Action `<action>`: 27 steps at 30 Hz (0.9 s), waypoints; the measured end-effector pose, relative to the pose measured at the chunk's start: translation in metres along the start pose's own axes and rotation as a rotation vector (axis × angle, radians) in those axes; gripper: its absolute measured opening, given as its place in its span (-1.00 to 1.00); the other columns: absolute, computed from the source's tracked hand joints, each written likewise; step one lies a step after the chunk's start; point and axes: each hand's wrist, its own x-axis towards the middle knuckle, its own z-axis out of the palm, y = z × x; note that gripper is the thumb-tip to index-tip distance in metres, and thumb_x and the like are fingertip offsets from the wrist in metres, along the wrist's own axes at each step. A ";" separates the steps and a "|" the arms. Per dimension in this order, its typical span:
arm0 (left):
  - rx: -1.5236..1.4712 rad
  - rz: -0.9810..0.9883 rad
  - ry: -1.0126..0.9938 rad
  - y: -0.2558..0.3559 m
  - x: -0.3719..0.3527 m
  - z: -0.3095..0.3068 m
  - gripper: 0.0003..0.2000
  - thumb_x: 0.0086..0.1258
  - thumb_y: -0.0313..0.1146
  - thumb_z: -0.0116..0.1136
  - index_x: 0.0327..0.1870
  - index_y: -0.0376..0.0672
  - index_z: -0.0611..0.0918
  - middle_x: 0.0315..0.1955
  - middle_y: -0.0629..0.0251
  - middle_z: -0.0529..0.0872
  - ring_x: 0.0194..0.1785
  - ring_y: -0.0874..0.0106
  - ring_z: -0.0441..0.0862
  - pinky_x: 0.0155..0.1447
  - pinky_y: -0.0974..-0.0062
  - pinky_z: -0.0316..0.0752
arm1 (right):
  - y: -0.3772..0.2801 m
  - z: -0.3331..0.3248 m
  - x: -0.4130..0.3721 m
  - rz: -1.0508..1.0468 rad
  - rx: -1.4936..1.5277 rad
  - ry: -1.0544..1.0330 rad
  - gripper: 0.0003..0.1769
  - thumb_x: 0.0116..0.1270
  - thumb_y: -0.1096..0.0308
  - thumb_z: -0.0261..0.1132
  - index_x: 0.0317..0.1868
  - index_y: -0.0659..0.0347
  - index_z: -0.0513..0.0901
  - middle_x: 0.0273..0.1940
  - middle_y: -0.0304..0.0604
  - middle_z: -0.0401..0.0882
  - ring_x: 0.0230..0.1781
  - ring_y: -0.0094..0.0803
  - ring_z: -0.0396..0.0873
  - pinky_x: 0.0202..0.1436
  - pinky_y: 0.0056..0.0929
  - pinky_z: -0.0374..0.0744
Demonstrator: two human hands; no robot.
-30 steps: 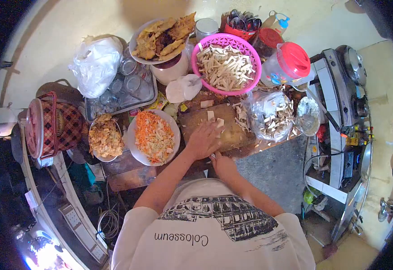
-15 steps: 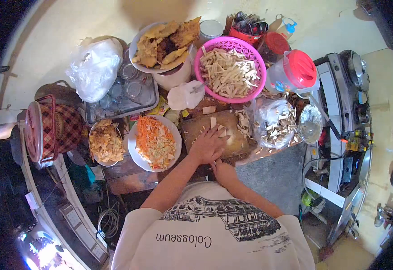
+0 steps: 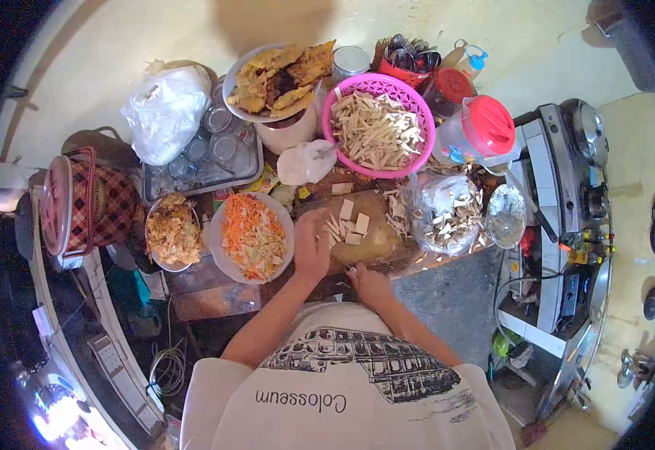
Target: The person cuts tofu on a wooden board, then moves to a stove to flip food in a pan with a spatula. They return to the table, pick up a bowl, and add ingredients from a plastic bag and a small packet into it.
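Observation:
My left hand point(image 3: 313, 246) is at the left part of the wooden cutting board point(image 3: 376, 247), its fingers together and curled beside thin pale strips point(image 3: 334, 229); what they hold, if anything, is hidden. Near the board's front edge my right hand point(image 3: 371, 286) is closed, with a small shiny bit showing at its fingertips; the rest of what it grips cannot be made out. Several flat pale pieces point(image 3: 362, 223) lie on the board between the strips and a pile of shavings point(image 3: 396, 213).
Left of the board are a plate of shredded vegetables point(image 3: 288, 259) and a bowl of fried food point(image 3: 173, 232). Behind are a pink basket of pale sticks point(image 3: 428, 142) and a white pitcher point(image 3: 297, 165). A plastic bag of cut pieces point(image 3: 447, 214) and a metal bowl point(image 3: 506, 216) stand right.
My left hand has moved left off the middle of the board, uncovering the flat pieces and strips. My right hand remains near the front edge. The whole view has shifted slightly.

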 end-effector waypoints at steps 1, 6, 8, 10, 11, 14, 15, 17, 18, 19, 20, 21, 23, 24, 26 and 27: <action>-0.098 -0.110 0.069 0.001 -0.004 -0.005 -0.70 0.33 -0.42 0.01 0.07 -0.26 0.45 -0.02 0.08 0.51 0.02 0.24 0.49 0.16 0.34 0.34 | 0.001 -0.003 -0.001 -0.010 -0.003 0.000 -0.60 0.41 0.05 -0.01 -0.21 0.30 0.44 -0.38 0.25 0.59 -0.32 0.16 0.58 -0.22 0.10 0.50; -0.186 -0.413 -0.082 0.003 -0.031 -0.023 -0.70 0.33 -0.47 0.01 0.07 -0.32 0.43 -0.05 0.12 0.51 0.00 0.36 0.50 0.06 0.47 0.42 | 0.014 -0.006 0.000 -0.063 0.000 -0.010 -0.57 0.41 0.02 -0.02 -0.20 0.28 0.44 -0.38 0.26 0.58 -0.31 0.16 0.58 -0.23 0.08 0.50; -0.171 -0.480 -0.106 0.002 -0.040 -0.022 -0.65 0.31 -0.46 0.04 0.10 -0.33 0.40 -0.05 0.10 0.51 0.00 0.35 0.50 0.05 0.46 0.45 | 0.018 -0.010 -0.002 -0.070 0.022 -0.011 -0.56 0.41 0.00 -0.04 -0.20 0.29 0.44 -0.39 0.28 0.57 -0.31 0.18 0.57 -0.23 0.09 0.49; -0.182 -0.510 -0.056 -0.016 -0.053 -0.009 -0.60 0.29 -0.46 0.06 0.14 -0.35 0.37 -0.04 0.05 0.51 -0.01 0.32 0.51 0.03 0.44 0.47 | 0.030 -0.006 -0.002 -0.076 0.055 -0.005 -0.54 0.41 -0.01 -0.04 -0.19 0.30 0.45 -0.38 0.29 0.57 -0.30 0.20 0.55 -0.21 0.09 0.48; -0.143 -0.511 -0.042 -0.025 -0.058 -0.003 -0.59 0.27 -0.46 0.07 0.14 -0.36 0.36 -0.04 0.03 0.50 -0.01 0.31 0.51 0.03 0.44 0.47 | 0.037 -0.004 -0.002 -0.078 0.071 -0.002 -0.53 0.41 -0.02 -0.05 -0.19 0.30 0.45 -0.38 0.30 0.56 -0.30 0.21 0.55 -0.20 0.09 0.47; -0.092 -0.496 -0.002 -0.042 -0.065 0.013 -0.55 0.24 -0.47 0.10 0.16 -0.39 0.34 -0.01 -0.02 0.50 -0.02 0.29 0.52 0.02 0.42 0.48 | 0.042 -0.013 -0.006 -0.102 0.063 -0.003 -0.51 0.41 -0.03 -0.05 -0.16 0.31 0.46 -0.35 0.30 0.57 -0.28 0.24 0.54 -0.17 0.08 0.46; -0.116 -0.479 0.009 -0.041 -0.063 0.016 -0.54 0.24 -0.47 0.10 0.16 -0.39 0.34 -0.01 -0.03 0.49 -0.03 0.29 0.53 0.02 0.42 0.48 | 0.043 -0.013 -0.007 -0.100 0.077 0.015 -0.51 0.41 -0.03 -0.04 -0.15 0.31 0.47 -0.35 0.29 0.57 -0.28 0.24 0.53 -0.17 0.08 0.46; -0.124 -0.459 0.007 -0.041 -0.057 0.022 -0.53 0.23 -0.47 0.10 0.16 -0.40 0.33 0.00 -0.04 0.48 -0.04 0.28 0.53 0.01 0.42 0.49 | 0.046 -0.013 -0.007 -0.097 0.108 0.052 -0.52 0.41 -0.03 -0.04 -0.14 0.30 0.48 -0.35 0.29 0.56 -0.27 0.24 0.53 -0.17 0.06 0.45; -0.107 -0.456 -0.008 -0.036 -0.053 0.023 -0.53 0.23 -0.46 0.11 0.16 -0.40 0.34 0.00 -0.04 0.48 -0.04 0.29 0.54 0.00 0.43 0.49 | 0.048 -0.015 -0.008 -0.084 0.145 0.063 -0.52 0.41 -0.02 -0.04 -0.14 0.31 0.48 -0.35 0.29 0.56 -0.26 0.24 0.52 -0.18 0.06 0.45; -0.090 -0.455 -0.022 -0.030 -0.048 0.024 -0.53 0.22 -0.46 0.11 0.16 -0.40 0.34 0.00 -0.04 0.47 -0.04 0.29 0.54 0.00 0.43 0.49 | 0.049 -0.017 -0.009 -0.071 0.182 0.073 -0.52 0.41 -0.01 -0.04 -0.14 0.31 0.48 -0.35 0.28 0.56 -0.26 0.24 0.52 -0.18 0.05 0.44; -0.125 -0.459 -0.031 -0.025 -0.043 0.026 -0.53 0.22 -0.46 0.11 0.16 -0.40 0.34 0.01 -0.05 0.47 -0.05 0.28 0.54 -0.01 0.42 0.49 | 0.050 -0.019 -0.010 -0.057 0.219 0.083 -0.52 0.42 0.00 -0.04 -0.15 0.32 0.49 -0.35 0.28 0.56 -0.26 0.24 0.52 -0.18 0.04 0.44; -0.160 -0.462 -0.040 -0.017 -0.036 0.027 -0.54 0.22 -0.46 0.11 0.15 -0.39 0.34 0.01 -0.05 0.46 -0.06 0.27 0.55 -0.02 0.41 0.50 | 0.051 -0.022 -0.012 -0.049 0.249 0.103 -0.52 0.42 -0.01 -0.05 -0.15 0.31 0.49 -0.34 0.28 0.56 -0.25 0.24 0.53 -0.17 0.04 0.45; -0.063 -0.411 -0.030 -0.002 -0.027 0.029 -0.53 0.21 -0.44 0.11 0.15 -0.38 0.35 0.01 -0.05 0.47 -0.05 0.23 0.54 -0.01 0.37 0.48 | 0.055 -0.030 -0.016 -0.033 0.310 0.147 -0.51 0.42 -0.02 -0.06 -0.17 0.31 0.51 -0.33 0.27 0.58 -0.25 0.22 0.54 -0.15 0.04 0.47; 0.070 -0.357 -0.011 0.005 -0.025 0.030 -0.53 0.20 -0.43 0.12 0.15 -0.36 0.36 0.00 -0.04 0.47 -0.03 0.20 0.53 0.02 0.34 0.47 | 0.055 -0.035 -0.019 -0.007 0.346 0.158 -0.51 0.42 -0.01 -0.06 -0.16 0.31 0.51 -0.32 0.27 0.58 -0.24 0.23 0.54 -0.14 0.03 0.46; 0.357 -0.213 0.004 0.010 -0.017 0.032 -0.52 0.18 -0.40 0.14 0.15 -0.32 0.38 -0.01 -0.02 0.48 0.00 0.15 0.49 0.06 0.27 0.42 | 0.054 -0.044 -0.024 0.043 0.417 0.181 -0.51 0.43 -0.01 -0.07 -0.14 0.31 0.50 -0.29 0.27 0.58 -0.21 0.24 0.53 -0.13 0.01 0.46; 0.511 -0.123 0.000 0.010 -0.011 0.033 -0.51 0.17 -0.38 0.16 0.15 -0.30 0.38 -0.01 -0.01 0.48 0.01 0.13 0.47 0.08 0.24 0.40 | 0.059 -0.043 -0.024 0.033 0.429 0.203 -0.51 0.43 0.00 -0.07 -0.13 0.31 0.50 -0.28 0.28 0.57 -0.20 0.24 0.52 -0.12 0.01 0.45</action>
